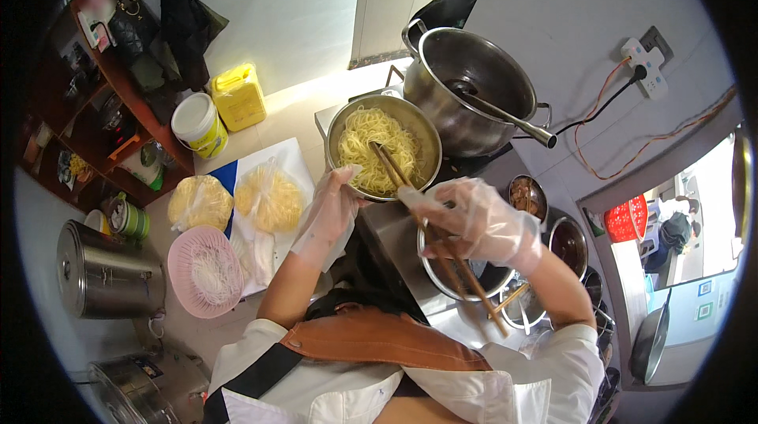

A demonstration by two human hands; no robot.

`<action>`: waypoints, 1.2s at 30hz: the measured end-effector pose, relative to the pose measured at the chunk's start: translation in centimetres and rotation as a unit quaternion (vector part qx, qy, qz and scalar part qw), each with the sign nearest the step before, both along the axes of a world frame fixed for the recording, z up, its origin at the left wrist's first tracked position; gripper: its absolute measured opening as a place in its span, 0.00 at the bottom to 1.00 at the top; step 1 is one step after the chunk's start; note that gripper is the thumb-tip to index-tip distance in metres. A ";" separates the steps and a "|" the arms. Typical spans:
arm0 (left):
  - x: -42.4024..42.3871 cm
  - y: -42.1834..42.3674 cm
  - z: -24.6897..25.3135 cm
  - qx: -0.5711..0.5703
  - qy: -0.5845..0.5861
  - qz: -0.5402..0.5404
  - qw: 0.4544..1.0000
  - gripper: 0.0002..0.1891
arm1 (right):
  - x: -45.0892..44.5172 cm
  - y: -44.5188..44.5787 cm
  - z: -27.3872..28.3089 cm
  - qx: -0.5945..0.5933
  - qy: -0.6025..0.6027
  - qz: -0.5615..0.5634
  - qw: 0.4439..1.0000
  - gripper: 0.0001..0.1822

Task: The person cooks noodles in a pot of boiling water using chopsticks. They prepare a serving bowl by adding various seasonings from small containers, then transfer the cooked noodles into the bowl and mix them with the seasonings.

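Note:
In a clear plastic glove, my left hand (331, 208) grips the near rim of a metal bowl (434, 154). Pale yellow noodles (376, 140) fill much of the bowl. My right hand (468, 219), gloved the same way, is closed around a pair of long wooden chopsticks (394, 166). Their tips are in the noodles, while the rear ends reach back toward my chest and look blurred. Beneath my right hand is a round metal pot (432, 282), partly hidden by the hand and chopsticks.
A large stockpot (438, 110) with a ladle (521, 125) stands behind the bowl. Bagged noodles (269, 199) and a pink basket (177, 282) of white noodles lie to the left. Small metal bowls (527, 193) line the right side. A power strip (645, 68) hangs on the wall.

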State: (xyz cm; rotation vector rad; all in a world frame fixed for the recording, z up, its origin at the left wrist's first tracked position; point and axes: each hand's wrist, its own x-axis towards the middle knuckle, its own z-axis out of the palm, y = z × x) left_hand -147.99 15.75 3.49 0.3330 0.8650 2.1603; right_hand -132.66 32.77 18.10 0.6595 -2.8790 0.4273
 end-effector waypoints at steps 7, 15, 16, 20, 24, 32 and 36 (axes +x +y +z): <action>6.3 -2.9 0.4 -0.032 -0.004 0.025 0.999 0.24 | 4.8 -4.1 -0.6 -0.055 0.035 0.027 0.997 0.21; 13.2 -7.5 -1.8 -0.049 -0.003 0.030 0.998 0.30 | 10.7 -9.5 -4.0 -0.146 -0.131 -0.045 0.980 0.15; 12.7 -7.6 -4.6 -0.024 -0.060 0.027 0.998 0.31 | 12.2 -9.1 -4.7 -0.491 -0.185 -0.115 0.844 0.12; 13.5 -9.8 -6.8 -0.030 -0.055 0.046 0.997 0.29 | 11.7 -9.4 -3.3 -0.525 0.006 -0.283 0.802 0.10; 15.4 -13.7 -5.1 -0.010 -0.085 0.045 0.995 0.28 | 12.7 -9.4 -1.8 -0.527 -0.063 -0.308 0.789 0.09; 15.3 -19.2 -6.1 -0.016 -0.063 0.086 0.994 0.33 | 9.7 -13.2 -0.6 -0.476 -0.091 -0.330 0.810 0.14; 15.3 -22.0 -6.3 -0.086 -0.020 0.085 0.992 0.28 | 7.3 -14.2 -3.2 -0.467 -0.046 -0.232 0.852 0.14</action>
